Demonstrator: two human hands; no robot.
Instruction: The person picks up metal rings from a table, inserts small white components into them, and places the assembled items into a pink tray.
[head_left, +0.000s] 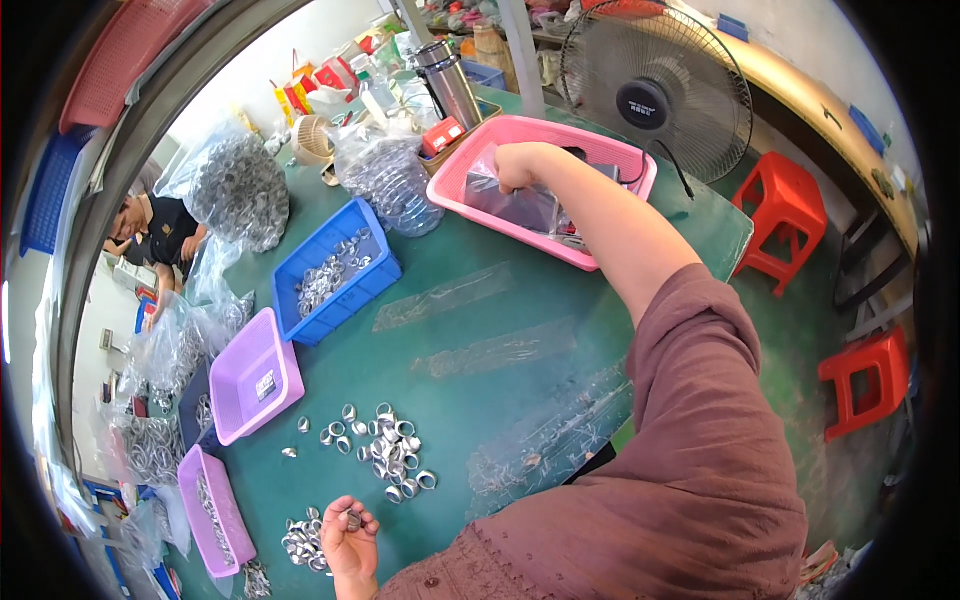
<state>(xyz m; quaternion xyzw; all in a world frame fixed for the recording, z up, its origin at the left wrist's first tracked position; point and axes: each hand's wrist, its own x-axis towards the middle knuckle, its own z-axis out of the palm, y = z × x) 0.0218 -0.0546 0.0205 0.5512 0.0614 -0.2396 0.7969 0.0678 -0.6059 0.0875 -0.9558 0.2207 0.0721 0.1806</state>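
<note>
My left hand (350, 545) is at the near edge of the table, its fingertips closed on a small silver ring (353, 520). Beside it lies a pile of silver rings (303, 540), and a second loose pile of rings (390, 445) is spread a little farther off. My right arm stretches far across to a pink plastic basket (610, 166). In it, my right hand (522, 166) has its fingers bunched on a greyish clear plastic bag (528, 208); the fingertips are partly hidden.
Left of the rings stand a blue tray (385, 272) of rings, a lilac tray (232, 400) and a narrow lilac tray (232, 510). Bulging clear bags (240, 190) sit behind. A fan (655, 105) and red stools (785, 220) are at right; another person (165, 235) sits far left.
</note>
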